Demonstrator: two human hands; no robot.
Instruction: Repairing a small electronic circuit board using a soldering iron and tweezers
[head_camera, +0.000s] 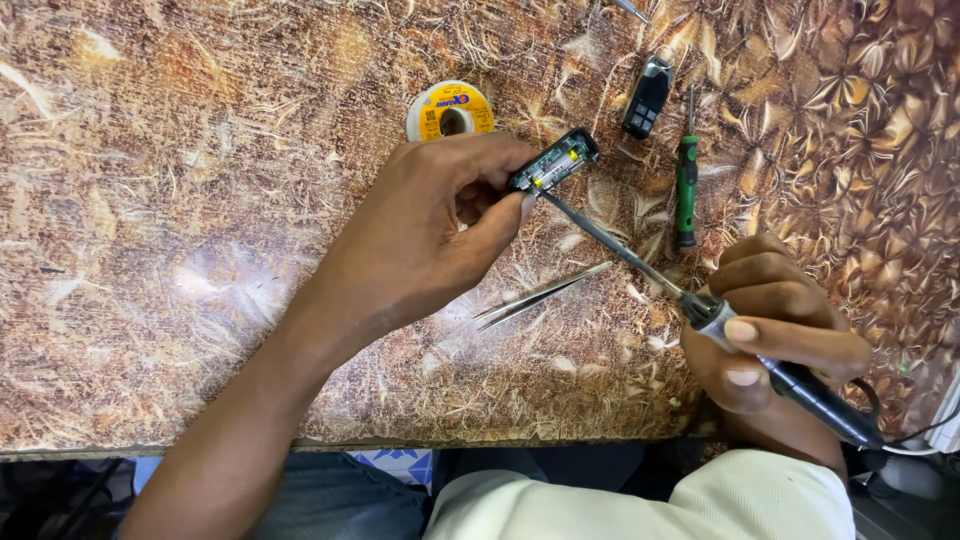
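My left hand (440, 225) pinches a small black case holding a green circuit board (556, 162) between thumb and fingers, just above the tabletop. A soldering iron (700, 310) is gripped in my right hand (775, 320) by its black handle. Its long metal tip slants up to the left and touches the lower edge of the board. The iron's dark cable runs off past my right wrist.
A spool of solder wire (450, 110) lies behind my left hand. Metal tweezers (540, 297) rest between my hands. A green-handled screwdriver (686, 185) and a black key-fob shell (648, 97) lie at the back right. The patterned brown table (200, 250) ends at its near edge.
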